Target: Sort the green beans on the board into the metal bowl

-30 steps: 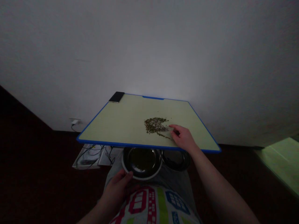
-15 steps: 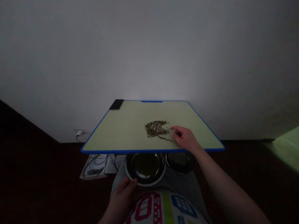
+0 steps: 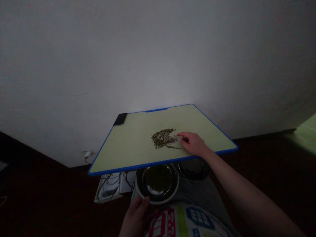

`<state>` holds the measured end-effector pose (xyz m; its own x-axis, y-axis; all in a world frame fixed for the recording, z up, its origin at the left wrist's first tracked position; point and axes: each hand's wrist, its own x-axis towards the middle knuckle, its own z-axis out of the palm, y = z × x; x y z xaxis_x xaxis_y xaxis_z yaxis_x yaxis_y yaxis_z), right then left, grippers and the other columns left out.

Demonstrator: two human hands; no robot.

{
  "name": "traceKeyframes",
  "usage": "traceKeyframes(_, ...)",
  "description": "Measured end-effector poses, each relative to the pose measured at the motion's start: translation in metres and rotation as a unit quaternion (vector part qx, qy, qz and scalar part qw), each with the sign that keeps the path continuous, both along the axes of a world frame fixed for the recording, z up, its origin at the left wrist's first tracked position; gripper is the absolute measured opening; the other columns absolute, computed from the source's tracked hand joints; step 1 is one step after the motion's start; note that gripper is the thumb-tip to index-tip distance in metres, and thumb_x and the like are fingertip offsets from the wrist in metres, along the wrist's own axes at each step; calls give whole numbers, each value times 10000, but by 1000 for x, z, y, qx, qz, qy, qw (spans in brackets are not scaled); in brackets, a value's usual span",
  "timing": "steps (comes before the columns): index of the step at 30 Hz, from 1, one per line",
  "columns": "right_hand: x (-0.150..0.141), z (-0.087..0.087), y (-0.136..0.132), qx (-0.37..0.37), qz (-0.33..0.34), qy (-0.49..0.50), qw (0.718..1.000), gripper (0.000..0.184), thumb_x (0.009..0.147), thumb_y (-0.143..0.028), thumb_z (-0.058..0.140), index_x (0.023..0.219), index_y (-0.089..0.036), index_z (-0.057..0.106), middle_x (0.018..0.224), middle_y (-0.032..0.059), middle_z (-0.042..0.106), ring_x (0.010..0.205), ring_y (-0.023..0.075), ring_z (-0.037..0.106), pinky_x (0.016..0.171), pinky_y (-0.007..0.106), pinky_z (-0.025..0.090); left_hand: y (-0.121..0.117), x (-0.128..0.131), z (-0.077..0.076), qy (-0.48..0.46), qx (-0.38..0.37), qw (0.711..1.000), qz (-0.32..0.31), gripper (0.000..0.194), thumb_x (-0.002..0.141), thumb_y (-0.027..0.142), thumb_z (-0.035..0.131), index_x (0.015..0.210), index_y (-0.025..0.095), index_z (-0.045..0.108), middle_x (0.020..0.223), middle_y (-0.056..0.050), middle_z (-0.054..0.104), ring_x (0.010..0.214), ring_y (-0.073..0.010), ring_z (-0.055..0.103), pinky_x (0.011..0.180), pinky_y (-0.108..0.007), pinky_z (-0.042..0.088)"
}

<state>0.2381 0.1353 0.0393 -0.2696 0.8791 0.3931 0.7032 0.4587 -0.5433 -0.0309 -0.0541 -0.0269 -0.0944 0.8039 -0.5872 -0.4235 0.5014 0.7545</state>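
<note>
Mid-frame, grains lay just left of my curled right hand, grip unclear; my left hand grasped the bowl.

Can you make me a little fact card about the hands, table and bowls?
Left hand: holds the rim of a metal bowl
Right hand: beside loose greenish-brown grains, touch unclear
Table: pale yellow-green top, blue edge
Black phone: on the table's far left corner
Second bowl: right of the first, partly hidden by the table edge
</note>
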Motion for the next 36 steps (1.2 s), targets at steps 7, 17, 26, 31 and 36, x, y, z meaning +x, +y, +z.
traceKeyframes(7, 0, -1, -1, -7, 17, -1, 1000, 363, 822, -192, 538, 1142, -160, 706, 861, 63, 734, 644, 149, 586, 662, 274, 434, -1, 6, 2, -35, 5, 999, 4, 233, 654, 285, 815, 840, 206, 700, 872, -91, 802, 908, -322, 749, 787, -396, 602)
traceKeyframes(17, -1, 5, 9, -15, 41, -24, 999, 346, 814, -230, 547, 1105, -146, 714, 665, 16, 658, 590, 144, 558, 612, 265, 402, -4, 4, 17, -52, 8, 998, -36, 271, 659, 290, 837, 868, 167, 716, 866, -81, 813, 811, -246, 761, 694, -294, 585)
traceKeyframes(26, -4, 6, 21, -12, 68, -3, 998, 325, 742, -208, 575, 1021, -156, 735, 575, -32, 592, 517, 113, 497, 558, 238, 378, -3, 15, 33, -112, 18, 993, -36, 298, 619, 260, 863, 866, 142, 745, 900, -107, 812, 922, -284, 753, 858, -357, 583)
traceKeyframes(31, -5, 3, 15, -16, 78, 6, 997, 359, 791, -225, 552, 1101, -156, 721, 631, -6, 645, 524, 119, 510, 562, 244, 404, 0, 14, 17, -73, 37, 996, -40, 336, 589, 321, 889, 829, 139, 741, 884, -117, 804, 851, -278, 754, 759, -342, 591)
traceKeyframes(36, -7, 4, 14, 7, 96, -9, 995, 368, 814, -215, 548, 1136, -153, 713, 720, 36, 703, 597, 143, 573, 632, 270, 450, 5, 15, 4, -48, 32, 998, -25, 383, 539, 357, 902, 828, 155, 751, 906, -116, 803, 873, -301, 747, 751, -360, 584)
